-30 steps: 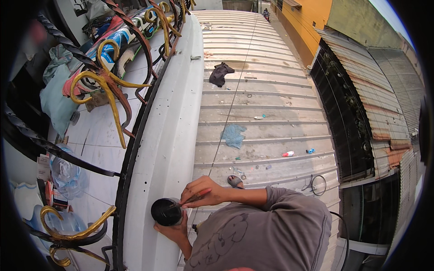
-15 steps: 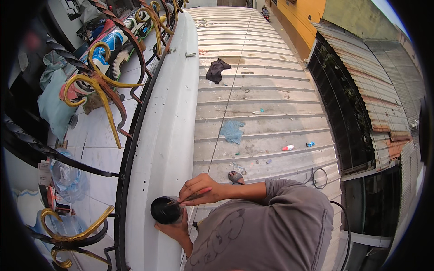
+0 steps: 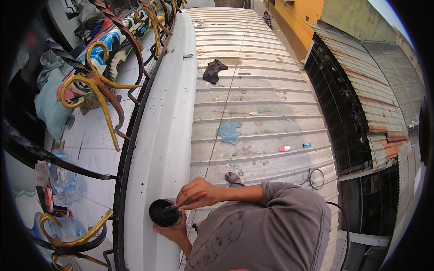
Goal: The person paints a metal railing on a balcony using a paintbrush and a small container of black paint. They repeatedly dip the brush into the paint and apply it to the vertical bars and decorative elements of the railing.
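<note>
Over the white ledge (image 3: 158,131), my left hand (image 3: 172,232) is wrapped around the side of a round container of black paint (image 3: 162,216). My right hand (image 3: 194,190) grips a thin paintbrush (image 3: 200,195) by its reddish handle. The brush's tip end reaches over the rim, inside the container, against the dark paint or inner wall. Part of the container's near side is hidden by my fingers. Whether its base rests on the ledge cannot be made out.
Left of the ledge runs a black iron railing (image 3: 118,198) with gold-painted scrolls (image 3: 97,81). Behind it are plastic bottles (image 3: 65,180) and bags. A ribbed metal roof (image 3: 271,131) spreads rightward, bearing a blue plastic bag (image 3: 229,132), a dark cloth (image 3: 214,71) and a wire loop (image 3: 317,179).
The brush has shifted slightly, its tip end now showing more plainly within the container. My left hand keeps its hold. The whole view has moved a little.
</note>
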`<state>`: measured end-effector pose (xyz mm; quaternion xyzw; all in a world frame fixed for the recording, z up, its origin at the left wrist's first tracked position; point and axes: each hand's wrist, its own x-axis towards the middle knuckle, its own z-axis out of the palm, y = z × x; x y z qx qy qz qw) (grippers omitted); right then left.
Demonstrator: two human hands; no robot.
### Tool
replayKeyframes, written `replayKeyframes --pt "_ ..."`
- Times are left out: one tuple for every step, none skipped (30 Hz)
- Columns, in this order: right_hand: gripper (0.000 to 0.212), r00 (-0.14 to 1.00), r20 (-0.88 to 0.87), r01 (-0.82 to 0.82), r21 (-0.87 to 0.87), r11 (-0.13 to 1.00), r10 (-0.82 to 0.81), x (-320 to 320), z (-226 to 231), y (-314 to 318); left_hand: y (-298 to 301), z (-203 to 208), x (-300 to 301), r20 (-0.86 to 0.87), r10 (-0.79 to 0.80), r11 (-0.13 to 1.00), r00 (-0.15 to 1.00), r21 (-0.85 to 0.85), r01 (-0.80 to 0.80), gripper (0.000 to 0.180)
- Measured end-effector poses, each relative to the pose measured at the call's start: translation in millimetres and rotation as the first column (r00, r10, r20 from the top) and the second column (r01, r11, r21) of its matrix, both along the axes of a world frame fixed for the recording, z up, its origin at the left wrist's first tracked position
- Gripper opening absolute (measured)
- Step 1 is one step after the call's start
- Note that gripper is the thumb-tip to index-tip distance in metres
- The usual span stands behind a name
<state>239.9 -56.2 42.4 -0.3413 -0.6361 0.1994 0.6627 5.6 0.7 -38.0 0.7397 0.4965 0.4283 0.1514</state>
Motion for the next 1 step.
replayKeyframes --pt "0.02 0.999 0.025 0.035 -0.008 0.999 -0.034 0.3 0.1 -2.5 0.8 -2.1 0.1 0.052 -0.018 0.999 0.999 -0.028 0.019 0.084"
